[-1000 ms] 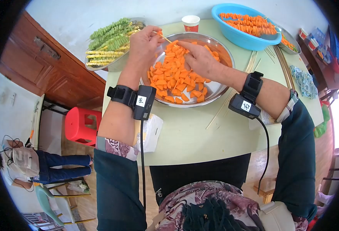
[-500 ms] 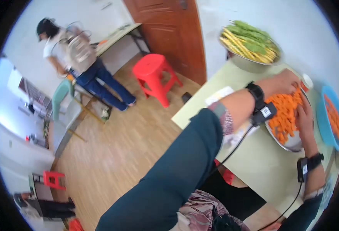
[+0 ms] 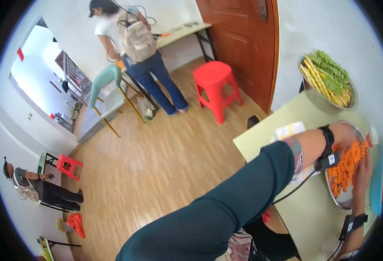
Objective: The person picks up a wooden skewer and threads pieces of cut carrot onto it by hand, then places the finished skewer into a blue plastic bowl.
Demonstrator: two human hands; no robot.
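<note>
Cut orange carrot pieces [image 3: 342,175] lie heaped in a shallow metal dish [image 3: 344,202] on the table. My left hand [image 3: 344,135] bends over the far rim of the dish, at the top of the heap; its fingers are mostly hidden. Along the right side of the heap rests my right hand [image 3: 362,175], its fingers stretched out against the carrot pieces. Both wrists wear black bands with small cabled boxes. A blue basin [image 3: 377,191] with more cut carrot stands just right of my right hand, partly out of view.
A metal bowl [image 3: 317,96] of long green and yellow vegetables stands at the table's far end. A white-and-red cup [image 3: 372,137] is near the dish. Beyond are a red stool [image 3: 217,89], a green chair [image 3: 106,89] and two people, one at another table.
My view has swung left, so the room's things appear further right. My left hand has moved in closer over the carrot pieces; my right hand stays beside the heap.
</note>
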